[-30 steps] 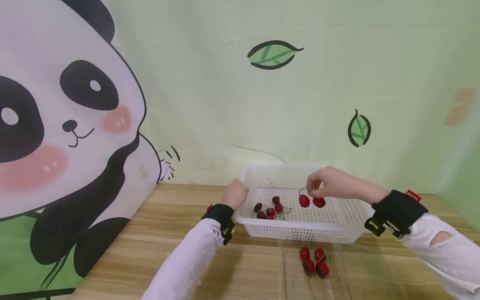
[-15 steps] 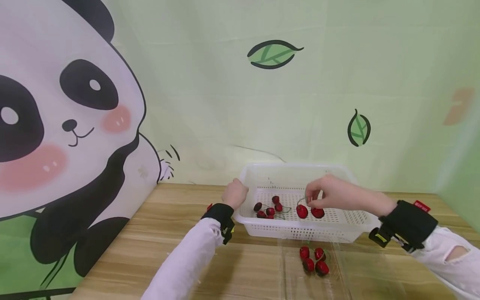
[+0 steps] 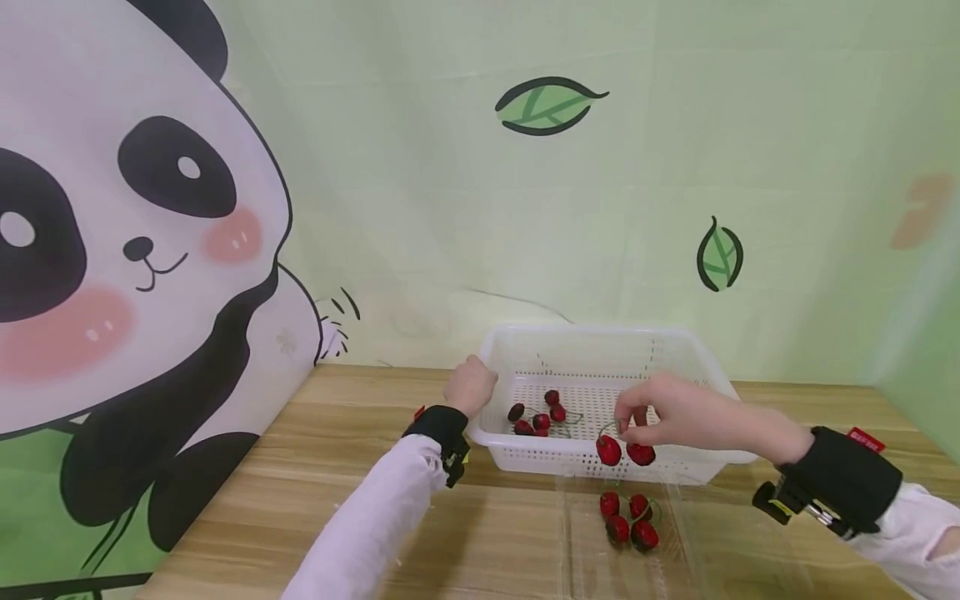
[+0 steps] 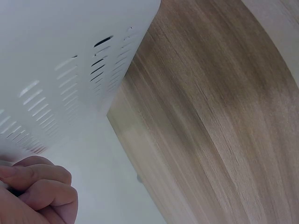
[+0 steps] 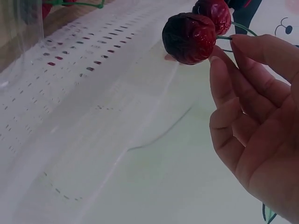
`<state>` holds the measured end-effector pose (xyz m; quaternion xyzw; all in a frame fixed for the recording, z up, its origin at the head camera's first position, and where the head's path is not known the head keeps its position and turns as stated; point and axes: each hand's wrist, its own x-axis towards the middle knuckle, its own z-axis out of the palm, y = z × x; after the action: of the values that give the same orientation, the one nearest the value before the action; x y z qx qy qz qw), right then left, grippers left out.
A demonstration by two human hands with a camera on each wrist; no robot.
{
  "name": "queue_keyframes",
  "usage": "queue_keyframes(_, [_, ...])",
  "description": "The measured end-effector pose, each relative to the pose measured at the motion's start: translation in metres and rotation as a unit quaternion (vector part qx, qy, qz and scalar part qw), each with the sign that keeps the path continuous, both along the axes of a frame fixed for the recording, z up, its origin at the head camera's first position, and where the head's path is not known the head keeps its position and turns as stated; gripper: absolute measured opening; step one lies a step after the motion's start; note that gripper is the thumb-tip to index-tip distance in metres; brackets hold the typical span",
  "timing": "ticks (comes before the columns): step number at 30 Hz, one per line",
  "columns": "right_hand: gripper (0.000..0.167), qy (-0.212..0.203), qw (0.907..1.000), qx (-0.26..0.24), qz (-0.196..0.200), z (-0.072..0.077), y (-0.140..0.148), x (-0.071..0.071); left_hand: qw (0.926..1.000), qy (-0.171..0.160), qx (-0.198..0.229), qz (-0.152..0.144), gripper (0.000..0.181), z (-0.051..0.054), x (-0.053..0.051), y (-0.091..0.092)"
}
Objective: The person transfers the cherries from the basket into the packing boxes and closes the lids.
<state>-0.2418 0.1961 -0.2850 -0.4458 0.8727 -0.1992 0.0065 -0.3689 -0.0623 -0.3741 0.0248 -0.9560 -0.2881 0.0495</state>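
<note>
My right hand (image 3: 678, 412) pinches the green stems of a pair of red cherries (image 3: 608, 451) between thumb and fingertips. They hang over the front rim of a white perforated plastic basket (image 3: 536, 460). Up close in the right wrist view, the nearer held cherry (image 5: 189, 39) is dark on one side. At the basket's left end, my left hand (image 3: 471, 387) grips the rim with curled fingers (image 4: 49, 186). Several more cherries (image 3: 541, 422) lie in the left part of the basket. Several others (image 3: 617, 530) sit in a clear plastic box (image 3: 581, 571) before it.
The basket and box stand on a wooden table (image 3: 450, 533). Right of the box lies a clear flat part (image 3: 742, 533), perhaps its lid. Behind rises a pale green backdrop (image 3: 420, 208) with a printed panda (image 3: 172, 250) and leaves.
My right hand has come toward me and lower, carrying the cherry pair from above the basket's inside to its front rim. The left hand stays put.
</note>
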Motion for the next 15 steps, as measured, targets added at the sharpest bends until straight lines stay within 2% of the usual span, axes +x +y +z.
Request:
queue_keyframes(10, [0.016,0.000,0.9997,-0.013,0.020,-0.011,0.002,0.010,1.0000,0.004,-0.008,0.001,0.029,0.003,0.002,0.000])
queue_keyframes(15, [0.014,-0.021,0.9996,-0.011,0.015,-0.018,0.002,0.016,1.0000,0.001,-0.007,0.003,0.029,0.001,0.001,0.001])
